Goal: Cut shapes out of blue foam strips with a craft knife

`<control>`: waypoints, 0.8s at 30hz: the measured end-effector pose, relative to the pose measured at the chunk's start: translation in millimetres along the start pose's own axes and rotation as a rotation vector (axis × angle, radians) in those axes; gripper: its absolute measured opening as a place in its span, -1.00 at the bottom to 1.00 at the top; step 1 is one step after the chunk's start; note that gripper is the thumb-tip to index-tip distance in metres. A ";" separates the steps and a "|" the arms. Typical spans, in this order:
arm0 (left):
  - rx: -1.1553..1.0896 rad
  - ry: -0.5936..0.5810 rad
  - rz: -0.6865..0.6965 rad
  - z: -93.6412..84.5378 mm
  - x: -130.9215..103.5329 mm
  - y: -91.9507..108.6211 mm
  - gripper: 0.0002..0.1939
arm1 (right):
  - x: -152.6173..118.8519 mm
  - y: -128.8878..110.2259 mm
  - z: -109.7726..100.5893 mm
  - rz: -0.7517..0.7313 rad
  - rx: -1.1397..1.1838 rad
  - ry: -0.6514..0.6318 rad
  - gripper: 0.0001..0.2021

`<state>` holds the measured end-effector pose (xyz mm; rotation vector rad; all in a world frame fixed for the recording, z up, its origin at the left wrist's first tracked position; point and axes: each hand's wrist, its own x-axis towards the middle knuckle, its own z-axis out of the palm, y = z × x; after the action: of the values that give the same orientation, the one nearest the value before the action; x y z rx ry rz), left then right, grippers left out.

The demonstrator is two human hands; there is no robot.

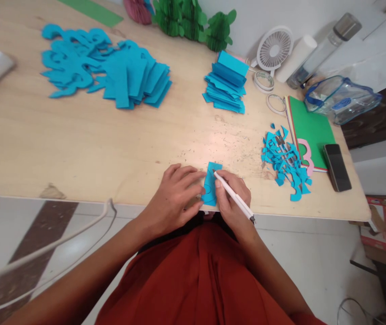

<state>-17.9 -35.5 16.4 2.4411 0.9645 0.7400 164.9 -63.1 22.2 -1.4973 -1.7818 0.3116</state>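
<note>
A small blue paper piece (210, 185) lies at the table's front edge, with a curved line drawn on it. My right hand (235, 194) is closed around a white pen (235, 196), whose tip rests on the paper's upper part. My left hand (177, 194) lies open on the wood, its fingers spread and the fingertips at the paper's left edge. To the right of my hands is a heap of blue paper scraps (284, 160). A stack of folded blue paper pieces (227, 83) lies farther back.
Cut blue paper shapes (74, 63) and blue rectangles (137, 76) are piled at the back left. Along the right stand a small fan (274, 47), tape rolls (264, 82), green sheets (310, 128), a pink cutout (305, 155) and a phone (337, 167). A white cable (61, 241) hangs front left.
</note>
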 end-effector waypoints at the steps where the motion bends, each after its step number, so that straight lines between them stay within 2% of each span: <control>1: -0.001 0.000 0.000 -0.1 0.0 0.0 -0.88 | 0.0 0.0 0.1 0.000 0.001 -0.001 -0.78; 24: -0.030 0.024 0.011 2.0 -1.0 -1.6 -0.91 | -0.7 0.3 -0.5 0.003 0.010 -0.003 -0.79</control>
<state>-18.1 -35.4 13.6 2.4187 0.9429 0.7831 165.5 -63.8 22.0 -1.4935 -1.7778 0.3239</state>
